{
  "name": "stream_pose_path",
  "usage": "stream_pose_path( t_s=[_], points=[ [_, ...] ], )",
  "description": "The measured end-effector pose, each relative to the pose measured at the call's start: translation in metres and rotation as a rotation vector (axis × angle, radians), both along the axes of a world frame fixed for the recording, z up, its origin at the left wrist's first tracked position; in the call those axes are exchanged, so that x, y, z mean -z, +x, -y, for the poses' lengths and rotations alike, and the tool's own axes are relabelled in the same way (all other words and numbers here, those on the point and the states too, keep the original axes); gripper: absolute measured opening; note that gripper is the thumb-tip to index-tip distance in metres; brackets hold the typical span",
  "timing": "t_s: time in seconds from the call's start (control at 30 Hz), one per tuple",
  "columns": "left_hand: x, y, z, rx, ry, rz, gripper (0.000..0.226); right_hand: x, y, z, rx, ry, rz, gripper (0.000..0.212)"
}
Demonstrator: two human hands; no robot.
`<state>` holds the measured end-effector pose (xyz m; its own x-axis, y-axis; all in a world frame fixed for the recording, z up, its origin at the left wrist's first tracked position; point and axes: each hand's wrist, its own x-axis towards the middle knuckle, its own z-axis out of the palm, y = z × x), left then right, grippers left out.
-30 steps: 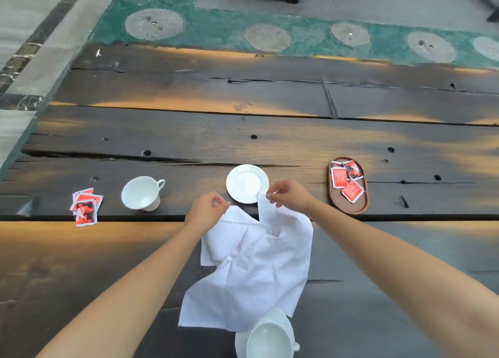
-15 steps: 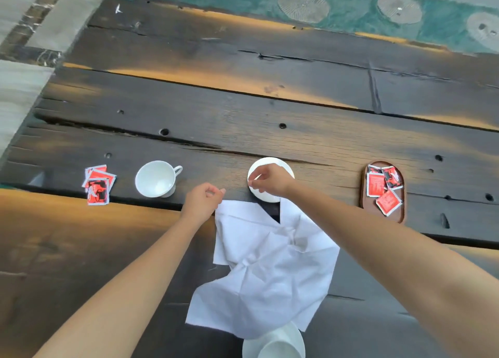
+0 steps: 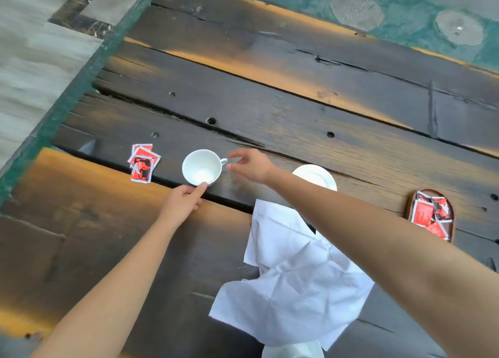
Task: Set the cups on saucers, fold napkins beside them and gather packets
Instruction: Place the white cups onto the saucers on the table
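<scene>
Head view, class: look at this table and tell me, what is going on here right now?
A person is setting a table. The left hand touches the near rim of a cup that stands on the wood, and the right hand is open by its handle. The saucer is empty. The napkin lies crumpled, not folded. Some packets lie loose left of the cup; others are in a tray.

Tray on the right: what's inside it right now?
The tray holds a few red packets, overlapping. They cover most of its floor, so anything beneath them cannot be seen.
</scene>
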<state>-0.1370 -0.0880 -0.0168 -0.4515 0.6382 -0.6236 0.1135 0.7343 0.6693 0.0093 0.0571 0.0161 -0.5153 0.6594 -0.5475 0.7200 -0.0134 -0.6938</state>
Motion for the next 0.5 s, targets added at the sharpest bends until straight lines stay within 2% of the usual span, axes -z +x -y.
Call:
stream_pose_path(
  t_s=[0.2,0.5],
  points=[
    [0.002,-0.018,0.001,-0.151,0.022,0.048,0.034,0.012,-0.024,0.004,0.017,-0.075,-0.008,0.052],
    [-0.009,-0.018,-0.013,-0.192,0.043,0.17,0.036,0.023,-0.022,0.008,0.053,-0.049,0.003,0.029]
  ],
)
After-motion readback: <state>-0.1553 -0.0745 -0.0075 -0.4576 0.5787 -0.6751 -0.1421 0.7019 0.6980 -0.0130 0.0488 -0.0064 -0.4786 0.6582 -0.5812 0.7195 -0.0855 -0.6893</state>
